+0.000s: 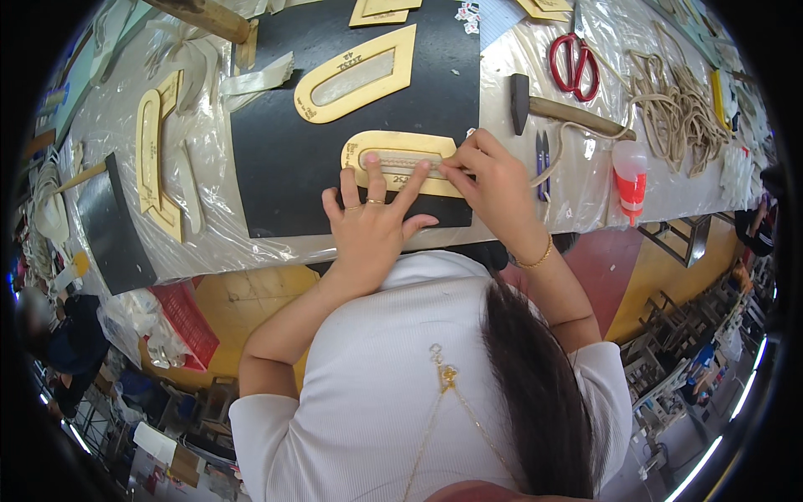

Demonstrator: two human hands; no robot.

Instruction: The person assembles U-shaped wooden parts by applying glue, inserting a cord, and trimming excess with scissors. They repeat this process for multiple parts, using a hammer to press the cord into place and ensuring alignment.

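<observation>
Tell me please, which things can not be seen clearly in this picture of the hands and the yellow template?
- Head view: the right end of the yellow template is hidden under the right hand.
- The strip in its slot is too small to identify; left hand fingers cover part.
- The markings on the upper template are too small.
- The wooden tool is cut off by the top edge.

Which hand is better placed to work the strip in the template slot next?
Likely right: right hand already pinches at the slot's right end of the wooden template, while left hand is spread flat pinning it down.
</observation>
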